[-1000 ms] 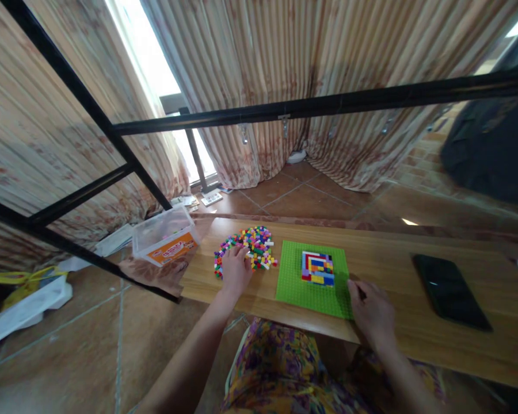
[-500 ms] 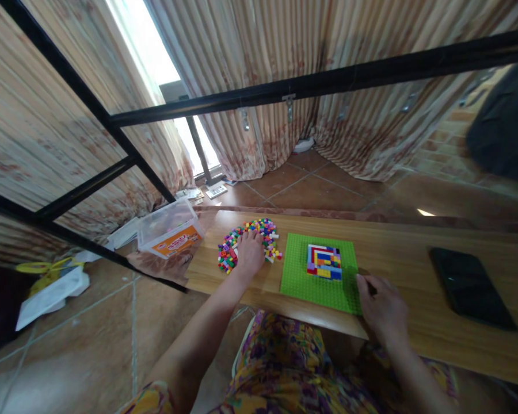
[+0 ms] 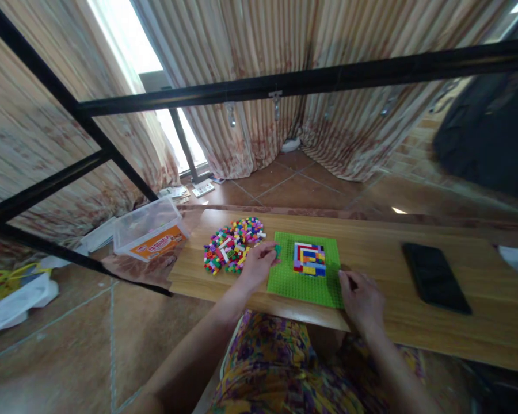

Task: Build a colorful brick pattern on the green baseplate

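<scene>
Striped, floral-marked curtains (image 3: 250, 46) at the back, behind a black metal frame (image 3: 224, 91), with brown floor tiles (image 3: 315, 187) below. In front, a long wooden table (image 3: 384, 253), and just off its left end a clear plastic box (image 3: 155, 241) with an orange label. Near the table's far left corner, a loose pile of small coloured bricks (image 3: 228, 244). To the right of that, a green baseplate (image 3: 280, 284), flat on the table. On it, a little toward its far edge and clear of all four corners, a compact multicoloured brick build (image 3: 309, 260).

Left hand (image 3: 258, 263) at the baseplate's left edge, beside the pile, thumb and fingertips pinching a green brick (image 3: 278, 250); cannot tell whether touching the studs. Right hand (image 3: 362, 296) at the baseplate's right edge, fingers curled, thumb and forefinger tips close to that edge; cannot tell whether pressed together or gripping anything.

Toward the table's right end, well apart from the baseplate, a dark phone (image 3: 435, 278), lying flat. Below the near edge, bright patterned clothing (image 3: 280, 356).
</scene>
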`<state>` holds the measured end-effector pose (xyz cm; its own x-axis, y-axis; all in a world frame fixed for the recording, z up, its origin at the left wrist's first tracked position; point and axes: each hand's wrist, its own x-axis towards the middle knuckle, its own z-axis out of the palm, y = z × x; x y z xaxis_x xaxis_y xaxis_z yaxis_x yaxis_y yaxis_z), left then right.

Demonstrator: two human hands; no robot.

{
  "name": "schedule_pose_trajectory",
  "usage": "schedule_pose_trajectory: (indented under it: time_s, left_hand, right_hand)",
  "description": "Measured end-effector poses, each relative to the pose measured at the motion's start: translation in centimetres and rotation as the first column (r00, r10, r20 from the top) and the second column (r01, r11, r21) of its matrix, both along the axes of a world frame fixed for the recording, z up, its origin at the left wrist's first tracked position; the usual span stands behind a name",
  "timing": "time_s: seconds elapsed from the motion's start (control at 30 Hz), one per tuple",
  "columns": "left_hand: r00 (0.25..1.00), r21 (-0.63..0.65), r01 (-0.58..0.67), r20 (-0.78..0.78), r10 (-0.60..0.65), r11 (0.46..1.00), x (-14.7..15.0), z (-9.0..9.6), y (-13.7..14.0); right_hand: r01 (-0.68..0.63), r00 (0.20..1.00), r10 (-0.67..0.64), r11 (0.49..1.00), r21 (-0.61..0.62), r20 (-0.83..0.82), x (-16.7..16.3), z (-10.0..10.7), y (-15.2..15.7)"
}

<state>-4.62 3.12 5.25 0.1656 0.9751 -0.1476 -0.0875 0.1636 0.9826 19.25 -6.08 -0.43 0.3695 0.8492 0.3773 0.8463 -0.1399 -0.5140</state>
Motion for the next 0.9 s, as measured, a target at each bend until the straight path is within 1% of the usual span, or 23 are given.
schedule_pose_trajectory:
  time_s: [0.07, 0.1, 0.17, 0.23, 0.33, 0.47, 0.67, 0.8, 0.9]
  left_hand:
    - [0.995, -0.072, 0.027, 0.097, -0.02, 0.997, 0.6, 0.2, -0.6]
    - [0.993, -0.088, 0.044, 0.116, -0.033, 0.995, 0.8, 0.2, -0.9]
    - [0.992, -0.09, 0.076, 0.105, -0.066, 0.993, 1.1, 0.2, -1.3]
    - [0.993, -0.065, 0.112, 0.047, -0.109, 0.992, 1.3, 0.0, -1.6]
    - [0.983, 0.026, 0.163, -0.092, -0.16, 0.986, 1.6, -0.3, -1.5]
    - [0.941, 0.14, 0.227, -0.289, -0.179, 0.964, 2.0, -0.5, -1.3]
    - [0.896, 0.176, 0.32, -0.376, -0.237, 0.931, 2.1, -0.4, -1.7]
    - [0.868, 0.215, 0.342, -0.445, -0.22, 0.915, 2.5, -0.7, -2.3]
    - [0.845, 0.228, 0.364, -0.489, -0.217, 0.903, 3.3, -0.6, -2.6]
  right_hand:
    - [-0.006, 1.0, 0.006, 1.0, 0.009, -0.027, -0.1, 0.1, 0.1]
    - [-0.005, 0.999, 0.006, 1.0, 0.013, -0.037, -0.1, 0.1, 0.1]
    - [-0.009, 0.999, 0.01, 1.0, 0.018, -0.048, -0.2, 0.2, 0.1]
    - [-0.011, 0.999, 0.011, 1.0, 0.007, -0.053, -0.2, 0.3, 0.1]
    - [-0.009, 0.997, 0.008, 1.0, -0.012, -0.08, -0.3, 0.4, 0.2]
    - [-0.011, 0.994, 0.01, 1.0, -0.01, -0.105, -0.3, 0.4, 0.2]
    - [0.002, 0.993, -0.003, 1.0, -0.013, -0.116, -0.4, 0.5, 0.2]
    - [-0.002, 0.994, 0.001, 1.0, -0.002, -0.11, -0.4, 0.6, 0.3]
    - [-0.009, 0.995, 0.01, 1.0, 0.009, -0.101, -0.4, 0.5, 0.3]
